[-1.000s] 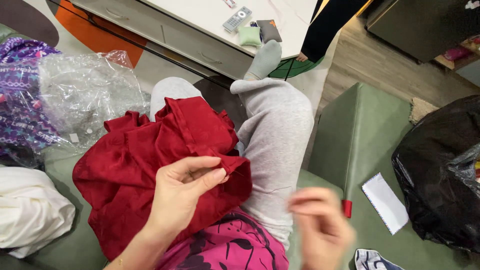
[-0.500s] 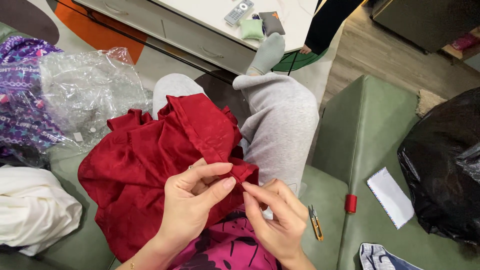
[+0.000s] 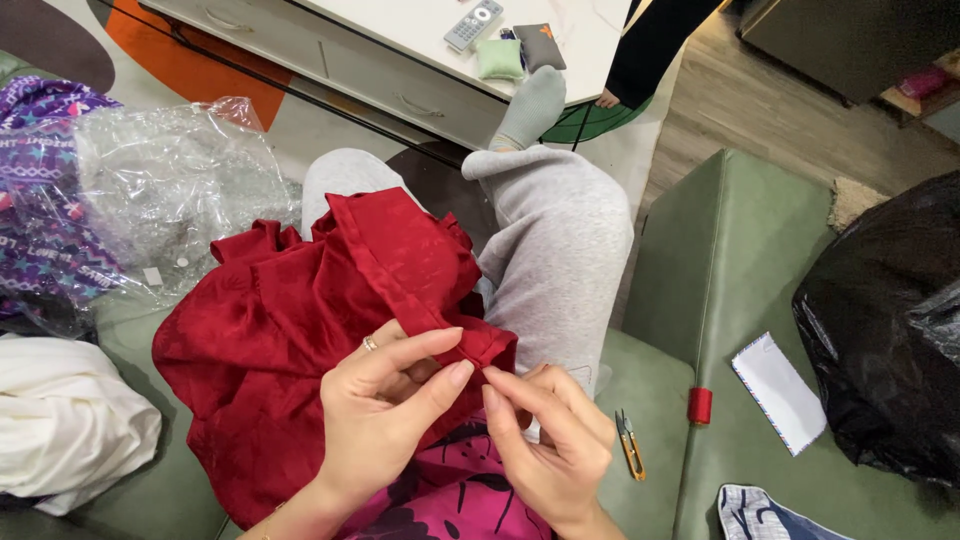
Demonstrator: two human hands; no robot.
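A dark red garment [image 3: 290, 330] lies bunched across my lap over grey trousers [image 3: 560, 260]. My left hand [image 3: 385, 400], with a ring on one finger, pinches the folded hem at the garment's corner. My right hand [image 3: 545, 430] meets it from the right, its fingertips closed at the same corner; anything as thin as a needle between them cannot be made out. Small thread snips [image 3: 630, 443] with orange handles lie on the green sofa [image 3: 740, 250] just right of my right hand. A red thread spool [image 3: 700, 405] sits in the cushion seam beyond them.
A clear plastic bag [image 3: 170, 190] over purple patterned cloth [image 3: 40, 200] sits at left, white fabric [image 3: 60, 430] below it. A black plastic bag [image 3: 880, 320] fills the right. A white envelope [image 3: 778, 392] lies on the sofa. A white table [image 3: 420, 40] stands ahead with a remote [image 3: 473, 24].
My right hand has come in from the lower right to the garment's corner beside the left hand. The snips now lie on the sofa. The view has shifted slightly.
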